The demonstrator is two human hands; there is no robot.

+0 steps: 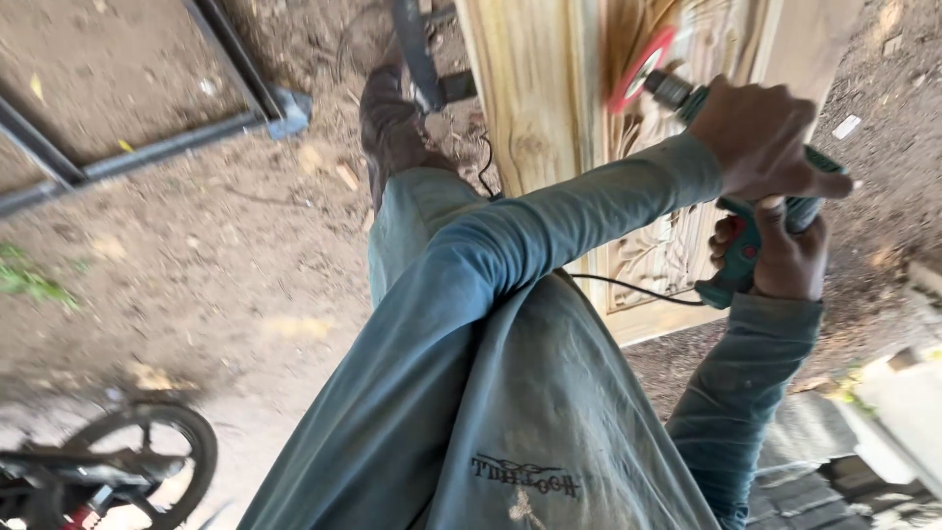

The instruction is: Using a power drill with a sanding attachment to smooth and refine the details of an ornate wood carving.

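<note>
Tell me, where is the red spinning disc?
In the head view, upper right: the red disc sits on the green power tool, against the carved wooden door, just beside the left hand.

Power tool (756, 211): teal-green body w/ red trigger patch, grey metal neck, red-pink disc (640, 69). Carved door panel (549, 108): pale yellow-tan wood, streaky grain, leafy relief pattern in the middle. Sleeve (530, 245) and shirt: faded blue-grey, w/ dark printed emblem and a whitish smear low on the front. Trousers same blue-grey. Shoe (388, 123): dusty brown. Cord (638, 288): black. Ground (196, 255): brown dirt, a few yellow leaves, green weeds at left. Metal frame (147, 147): dark grey-blue. Wheel (147, 461): black.
</note>
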